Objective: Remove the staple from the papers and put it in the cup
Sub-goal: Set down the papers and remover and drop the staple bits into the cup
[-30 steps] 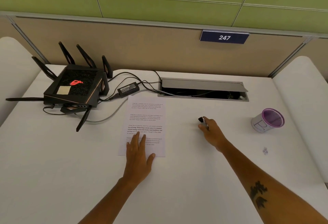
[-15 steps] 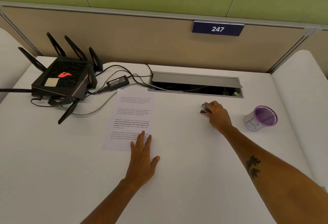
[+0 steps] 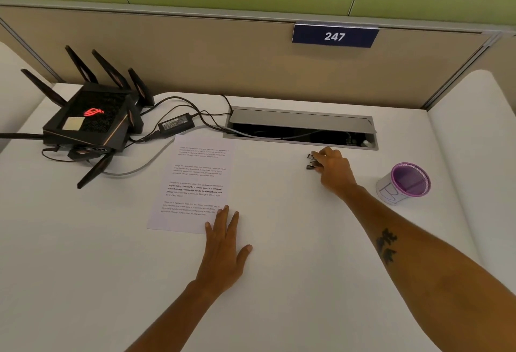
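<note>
The printed papers [image 3: 195, 184] lie flat on the white desk left of centre. My left hand [image 3: 226, 243] rests flat with fingers spread, its fingertips on the papers' lower right corner. My right hand [image 3: 332, 167] is farther back, near the cable trough, with its fingers closed around a small dark staple remover [image 3: 312, 161] whose jaws stick out to the left. The purple-rimmed cup [image 3: 405, 183] stands to the right of that hand, apart from it. I cannot make out the staple.
A black router [image 3: 89, 120] with antennas sits at the back left, with a power brick [image 3: 176, 123] and cables running beside the papers' top edge. An open cable trough [image 3: 301, 131] is set into the desk at the back. A partition wall stands behind.
My right hand has carried the staple remover away from me toward the cable trough. My left hand has slid from the papers' lower middle to their lower right corner.
</note>
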